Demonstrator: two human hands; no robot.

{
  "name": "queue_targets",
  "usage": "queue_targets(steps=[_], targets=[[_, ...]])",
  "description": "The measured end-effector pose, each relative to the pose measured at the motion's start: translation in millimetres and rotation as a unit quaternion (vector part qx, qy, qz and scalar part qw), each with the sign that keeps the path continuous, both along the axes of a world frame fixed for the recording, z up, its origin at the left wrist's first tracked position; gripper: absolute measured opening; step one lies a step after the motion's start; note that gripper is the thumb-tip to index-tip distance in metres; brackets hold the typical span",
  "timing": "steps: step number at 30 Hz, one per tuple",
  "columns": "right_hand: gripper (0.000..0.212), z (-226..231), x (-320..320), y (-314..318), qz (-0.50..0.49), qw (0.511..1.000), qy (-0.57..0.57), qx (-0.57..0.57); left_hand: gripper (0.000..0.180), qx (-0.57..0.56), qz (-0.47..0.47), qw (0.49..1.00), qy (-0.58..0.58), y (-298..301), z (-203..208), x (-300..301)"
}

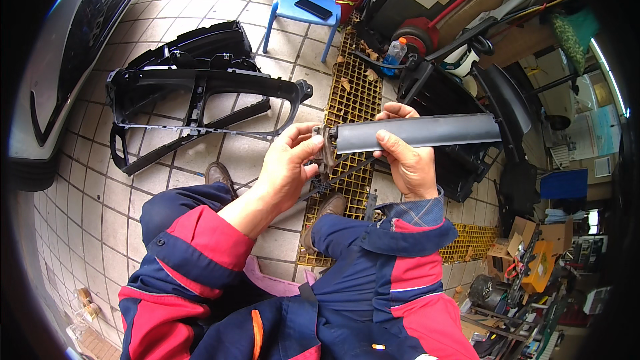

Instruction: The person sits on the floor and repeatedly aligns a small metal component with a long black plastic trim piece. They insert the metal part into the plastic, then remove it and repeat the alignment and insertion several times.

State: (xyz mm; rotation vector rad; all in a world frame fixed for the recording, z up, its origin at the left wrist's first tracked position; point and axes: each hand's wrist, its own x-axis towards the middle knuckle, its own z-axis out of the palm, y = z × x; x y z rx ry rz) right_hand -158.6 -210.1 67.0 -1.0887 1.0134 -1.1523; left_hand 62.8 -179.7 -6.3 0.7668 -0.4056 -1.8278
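My right hand [408, 160] is closed round a long grey plastic slat [427, 132], its thumb on the near face and its fingers behind. The slat lies almost level and reaches to the right. At its left end my left hand [287, 163] pinches a small dark brown-grey bracket-like part [325, 150]. This part sits right beside the slat's end; whether the two are joined I cannot make out. Thin dark strips hang below the bracket. Part of my left fingers is hidden behind the piece.
Black plastic car frames [197, 93] lie on the tiled floor to the left, near a parked car [73, 60]. A blue chair [313, 0] holds a phone [313, 8]. A yellow floor grating [357, 87] runs beneath my hands. Black panels [460, 153] and a bottle [395, 53] stand right.
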Motion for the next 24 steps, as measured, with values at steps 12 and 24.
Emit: queue_targets(steps=[12, 24], targets=[[0.068, -3.4, -1.1, -2.8, 0.006, 0.999, -0.03, -0.034, 0.035, -0.009, -0.002, 0.999, 0.031, -0.2, 1.2, 1.6], [0.067, -4.6, 0.2, -4.1, 0.029, 0.998, -0.027, -0.058, 0.032, 0.001, 0.023, 0.999, 0.037, -2.3, 7.6, 4.8]])
